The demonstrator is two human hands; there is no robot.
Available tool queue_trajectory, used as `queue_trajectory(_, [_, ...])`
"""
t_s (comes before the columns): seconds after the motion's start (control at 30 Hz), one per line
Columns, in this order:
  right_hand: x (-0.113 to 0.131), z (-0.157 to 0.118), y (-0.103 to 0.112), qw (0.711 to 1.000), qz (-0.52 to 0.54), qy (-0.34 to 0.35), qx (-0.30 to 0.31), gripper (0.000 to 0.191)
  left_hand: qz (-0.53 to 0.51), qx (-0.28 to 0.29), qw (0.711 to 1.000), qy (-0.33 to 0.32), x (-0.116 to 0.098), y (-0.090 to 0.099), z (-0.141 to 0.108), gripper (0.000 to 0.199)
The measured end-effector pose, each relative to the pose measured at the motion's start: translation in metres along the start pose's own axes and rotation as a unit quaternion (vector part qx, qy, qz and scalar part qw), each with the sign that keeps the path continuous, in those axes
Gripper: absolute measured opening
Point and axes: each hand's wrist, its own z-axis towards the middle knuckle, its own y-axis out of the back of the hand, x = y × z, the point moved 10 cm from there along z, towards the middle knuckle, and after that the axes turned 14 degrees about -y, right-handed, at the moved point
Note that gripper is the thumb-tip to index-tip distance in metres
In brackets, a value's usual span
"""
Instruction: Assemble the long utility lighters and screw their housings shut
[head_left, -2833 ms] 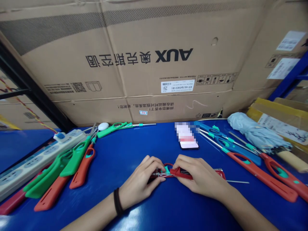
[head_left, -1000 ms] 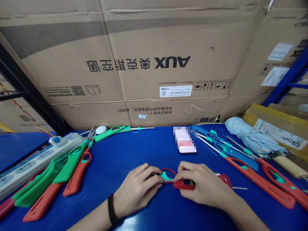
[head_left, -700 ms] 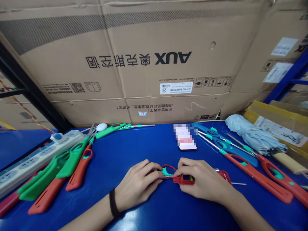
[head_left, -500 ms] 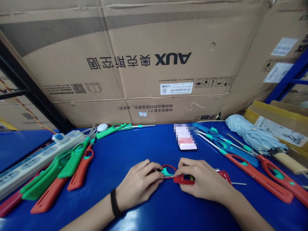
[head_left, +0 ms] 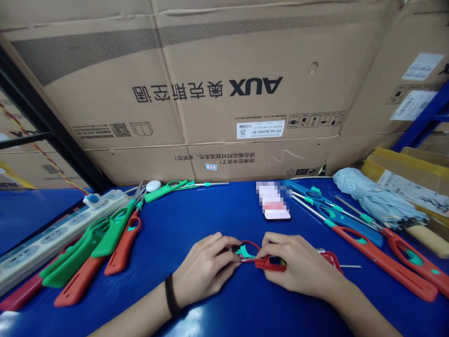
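- Nearest: dark wristband [head_left: 171, 296] on L wrist; blue tabletop [head_left: 252, 309] under both forearms.
- L hand [head_left: 210, 262]: thumb & fingertips drawn in, pinching L end of red casing [head_left: 250, 243]; exact contact hidden by fingers, we can't tell which bits.
- R hand [head_left: 296, 262]: fingers closed on small red frame [head_left: 271, 265], thumb on near side.
- Key relation: casing sits btwn the hands, to R of L-hand grip; long axis approx. L–R, across us. Frame lies at casing's R end, slightly nearer us, axis much the same way. Touching or just apart? We can't tell.
- Teal trigger [head_left: 244, 252] shows in casing's loop, closer to L fingertips than R.
- Beyond R wrist: another red part [head_left: 332, 260], partly covered, thin rod [head_left: 351, 266] sticking out R.
- L side: orange lighter [head_left: 122, 245], green lighter [head_left: 115, 234] by white power strip [head_left: 66, 231]; other lighters overlap there.
- R side: long orange lighter [head_left: 389, 263], blue lighter [head_left: 365, 227], then folded umbrella [head_left: 375, 194].
- Further, approx. centre: phone [head_left: 277, 216], screen blurred.
- Far edge: another green lighter [head_left: 161, 191], white oval item [head_left: 153, 186] next to it.
- Backdrop: big AUX carton [head_left: 210, 56], print upside down to us.
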Motion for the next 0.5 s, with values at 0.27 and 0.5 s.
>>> queue_trajectory(0.27, [-0.008,0.001,0.012,0.998,-0.005,-0.009,-0.059,0.015,0.015,-0.015,1.000,-0.016,-0.003,0.005,0.003,0.017])
queue_trajectory(0.5, [-0.008,0.002,0.004,0.999,-0.009,-0.004,-0.034,0.011,0.021,0.003,0.999,-0.032,-0.008,0.003,0.004,0.016])
